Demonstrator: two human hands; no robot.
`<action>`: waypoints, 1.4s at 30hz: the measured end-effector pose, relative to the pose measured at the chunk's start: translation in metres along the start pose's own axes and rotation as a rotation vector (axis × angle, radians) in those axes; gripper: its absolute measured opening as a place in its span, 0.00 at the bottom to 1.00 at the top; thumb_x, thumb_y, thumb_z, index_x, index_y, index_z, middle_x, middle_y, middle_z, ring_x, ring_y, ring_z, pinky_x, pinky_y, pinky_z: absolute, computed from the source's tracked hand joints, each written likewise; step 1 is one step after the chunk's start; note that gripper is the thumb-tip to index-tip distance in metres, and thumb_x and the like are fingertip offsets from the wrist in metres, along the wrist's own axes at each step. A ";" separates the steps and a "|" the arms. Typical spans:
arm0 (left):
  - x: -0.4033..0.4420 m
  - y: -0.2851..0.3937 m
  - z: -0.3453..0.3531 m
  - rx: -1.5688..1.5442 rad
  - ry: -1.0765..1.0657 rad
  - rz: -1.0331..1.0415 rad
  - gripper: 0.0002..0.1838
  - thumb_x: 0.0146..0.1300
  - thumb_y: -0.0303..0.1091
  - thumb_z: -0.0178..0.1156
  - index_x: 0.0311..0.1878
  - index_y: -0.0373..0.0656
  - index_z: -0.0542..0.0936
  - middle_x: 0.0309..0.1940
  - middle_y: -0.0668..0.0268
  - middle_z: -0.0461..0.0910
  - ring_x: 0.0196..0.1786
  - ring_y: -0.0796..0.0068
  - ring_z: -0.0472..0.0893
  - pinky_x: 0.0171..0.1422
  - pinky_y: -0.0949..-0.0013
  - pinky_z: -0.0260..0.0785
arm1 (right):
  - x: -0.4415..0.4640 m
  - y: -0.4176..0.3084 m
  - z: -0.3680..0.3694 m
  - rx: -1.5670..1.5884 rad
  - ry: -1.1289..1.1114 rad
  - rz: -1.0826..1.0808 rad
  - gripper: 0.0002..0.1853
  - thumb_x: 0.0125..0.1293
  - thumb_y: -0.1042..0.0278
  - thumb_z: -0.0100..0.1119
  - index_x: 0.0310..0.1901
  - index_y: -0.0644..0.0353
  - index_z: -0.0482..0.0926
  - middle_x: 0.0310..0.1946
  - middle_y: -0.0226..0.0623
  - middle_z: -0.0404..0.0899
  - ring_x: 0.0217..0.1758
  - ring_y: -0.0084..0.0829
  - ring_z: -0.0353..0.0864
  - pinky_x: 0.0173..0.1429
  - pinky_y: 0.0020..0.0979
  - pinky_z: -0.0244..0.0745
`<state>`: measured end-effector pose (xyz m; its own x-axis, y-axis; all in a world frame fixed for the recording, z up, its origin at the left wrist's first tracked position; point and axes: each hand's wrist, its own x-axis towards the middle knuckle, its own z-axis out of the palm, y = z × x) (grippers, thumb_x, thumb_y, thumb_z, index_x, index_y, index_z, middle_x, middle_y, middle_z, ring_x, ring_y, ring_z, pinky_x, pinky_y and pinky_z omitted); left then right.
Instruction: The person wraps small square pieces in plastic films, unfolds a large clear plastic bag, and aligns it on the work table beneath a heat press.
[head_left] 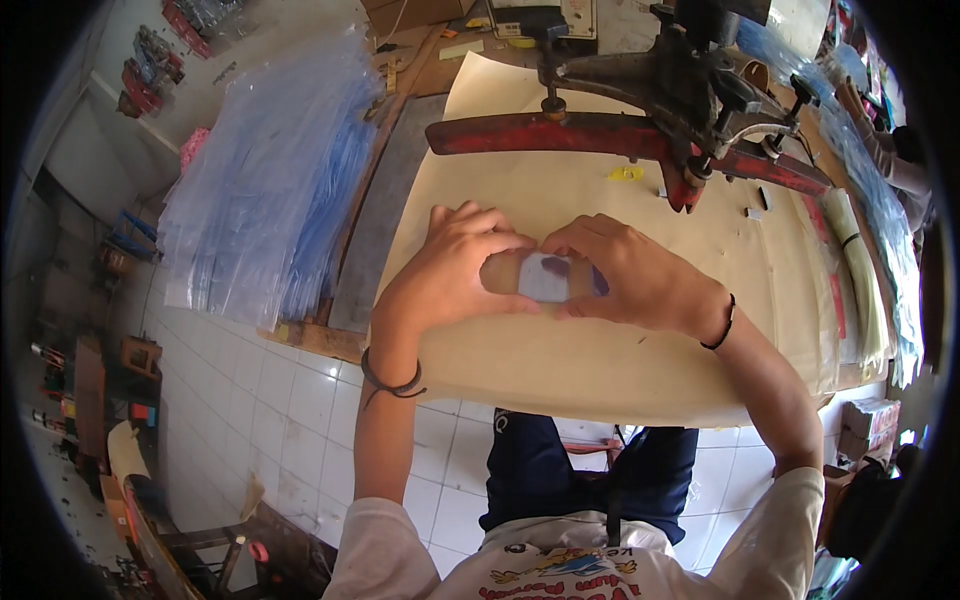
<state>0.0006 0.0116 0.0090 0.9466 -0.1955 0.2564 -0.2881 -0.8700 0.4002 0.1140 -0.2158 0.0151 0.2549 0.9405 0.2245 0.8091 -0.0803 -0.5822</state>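
Between my two hands is a small, flat, see-through plastic piece [543, 284] with a whitish middle and dark purple marks. My left hand [455, 262] pinches its left side, thumb below and fingers above. On the right side, my right hand [635, 272] grips it the same way, its fingers curled over the upper edge. Both hands are just above the tan sheet [520, 355] that covers the worktable. Exactly what kind of plastic item it is, I cannot make out.
A black and red metal press frame [570, 132] spans the far side of the table. Stacked clear plastic bags [265, 190] lie to the left. A yellow scrap [626, 173] and small metal blocks [753, 213] lie under the frame. Plastic bundles [850, 245] line the right edge.
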 end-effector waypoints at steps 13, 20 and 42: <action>-0.003 -0.003 0.000 0.028 0.019 -0.009 0.34 0.35 0.52 0.84 0.48 0.48 0.90 0.44 0.71 0.79 0.54 0.69 0.73 0.67 0.62 0.57 | -0.003 0.000 -0.007 -0.072 0.030 -0.016 0.25 0.54 0.61 0.78 0.51 0.63 0.82 0.49 0.43 0.81 0.56 0.46 0.78 0.62 0.42 0.74; -0.002 -0.001 0.000 0.037 0.022 0.001 0.34 0.34 0.52 0.85 0.49 0.49 0.90 0.44 0.72 0.80 0.53 0.69 0.73 0.66 0.63 0.58 | -0.008 -0.002 -0.017 -0.296 0.018 -0.042 0.16 0.52 0.56 0.78 0.34 0.58 0.83 0.43 0.34 0.82 0.53 0.38 0.78 0.58 0.39 0.74; -0.001 -0.003 -0.002 0.033 0.000 -0.038 0.36 0.29 0.54 0.85 0.46 0.48 0.89 0.40 0.73 0.80 0.48 0.71 0.75 0.63 0.64 0.56 | -0.005 0.000 -0.005 -0.305 0.041 -0.085 0.16 0.56 0.54 0.75 0.36 0.57 0.85 0.41 0.34 0.82 0.53 0.36 0.80 0.59 0.38 0.74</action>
<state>0.0006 0.0151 0.0093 0.9568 -0.1618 0.2414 -0.2468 -0.8912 0.3807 0.1156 -0.2225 0.0178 0.1957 0.9344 0.2977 0.9483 -0.1030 -0.3002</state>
